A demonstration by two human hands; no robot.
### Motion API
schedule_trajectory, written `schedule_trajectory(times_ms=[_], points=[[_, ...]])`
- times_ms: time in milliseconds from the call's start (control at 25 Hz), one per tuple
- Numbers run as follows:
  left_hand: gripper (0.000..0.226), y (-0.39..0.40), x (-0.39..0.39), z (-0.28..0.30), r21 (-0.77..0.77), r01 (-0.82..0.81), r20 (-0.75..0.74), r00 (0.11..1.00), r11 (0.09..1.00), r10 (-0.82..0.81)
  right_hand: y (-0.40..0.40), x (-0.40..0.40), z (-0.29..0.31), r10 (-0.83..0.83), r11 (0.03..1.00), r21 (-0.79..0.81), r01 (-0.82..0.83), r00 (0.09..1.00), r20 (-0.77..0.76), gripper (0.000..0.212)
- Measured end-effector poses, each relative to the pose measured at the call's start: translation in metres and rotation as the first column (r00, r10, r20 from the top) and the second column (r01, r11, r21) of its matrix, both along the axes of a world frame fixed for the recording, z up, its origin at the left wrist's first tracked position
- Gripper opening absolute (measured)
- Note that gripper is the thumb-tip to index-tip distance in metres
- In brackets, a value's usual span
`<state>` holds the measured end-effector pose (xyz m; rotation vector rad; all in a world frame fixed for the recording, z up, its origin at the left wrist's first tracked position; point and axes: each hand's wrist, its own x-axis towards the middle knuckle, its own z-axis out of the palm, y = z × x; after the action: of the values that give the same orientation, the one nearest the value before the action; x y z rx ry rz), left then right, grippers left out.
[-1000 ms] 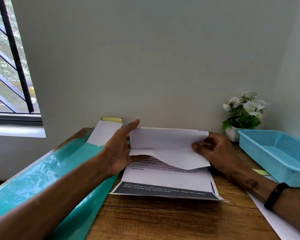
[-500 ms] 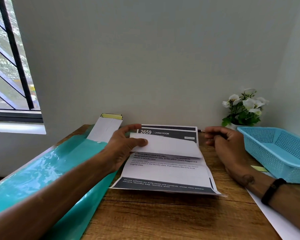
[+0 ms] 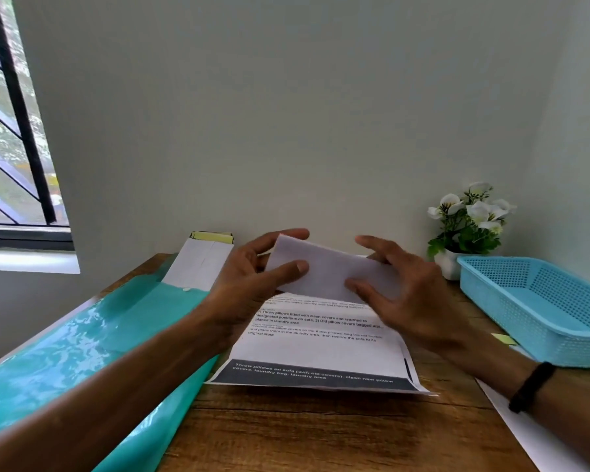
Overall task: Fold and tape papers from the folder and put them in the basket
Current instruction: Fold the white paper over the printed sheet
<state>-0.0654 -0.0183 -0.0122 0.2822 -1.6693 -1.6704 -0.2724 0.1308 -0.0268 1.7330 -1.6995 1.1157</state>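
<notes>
A folded white paper (image 3: 324, 267) is held up above the table between both hands. My left hand (image 3: 252, 284) pinches its left end with thumb in front and fingers behind. My right hand (image 3: 406, 294) holds its right end, thumb on the front, fingers spread over the top. Below it a printed sheet (image 3: 317, 352) with a dark bottom band lies flat on the wooden table. The teal folder (image 3: 82, 338) lies at the left with white papers (image 3: 201, 264) sticking out of its far end. The blue basket (image 3: 539, 301) stands at the right.
A small white pot of white flowers (image 3: 467, 226) stands against the wall beside the basket. A yellow sticky strip (image 3: 504, 338) lies by the basket's front. Another white sheet (image 3: 532, 434) lies at the table's right edge. A barred window (image 3: 14, 131) is at the left.
The folded paper has been lifted off the printed sheet. My right hand, apart from it half a second ago, has come back and taken its right end.
</notes>
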Motion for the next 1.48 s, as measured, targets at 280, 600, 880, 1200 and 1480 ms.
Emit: schedule_trajectory(times_ms=[280, 600, 880, 1200, 1480], points=[[0.026, -0.004, 0.002, 0.004, 0.311, 0.187, -0.153, 0.977, 0.932, -0.146, 0.002, 0.025, 0.031, 0.233, 0.967, -0.086, -0.241, 0.688, 0.687, 0.019], [0.037, 0.0, -0.001, 0.009, 0.417, 0.018, -0.141, 0.989, 0.909, 0.045, 0.001, 0.041, 0.023, 0.021, 0.895, 0.247, -0.372, 0.587, 0.809, 0.04], [0.025, -0.021, 0.002, 0.004, 0.507, -0.202, -0.074, 0.958, 0.838, 0.276, 0.0, 0.008, 0.01, 0.146, 0.919, -0.107, -0.38, 0.075, 0.986, 0.049], [0.021, -0.032, 0.006, -0.001, 0.354, -0.274, -0.011, 0.955, 0.894, 0.297, 0.003, 0.002, 0.023, 0.077, 0.949, 0.032, -0.313, 0.33, 0.941, 0.032], [0.024, -0.02, 0.004, 0.004, -0.314, -0.396, 0.078, 0.895, 0.863, 0.439, 0.037, -0.04, 0.041, 0.034, 0.999, -0.016, -0.043, 0.467, 0.884, 0.025]])
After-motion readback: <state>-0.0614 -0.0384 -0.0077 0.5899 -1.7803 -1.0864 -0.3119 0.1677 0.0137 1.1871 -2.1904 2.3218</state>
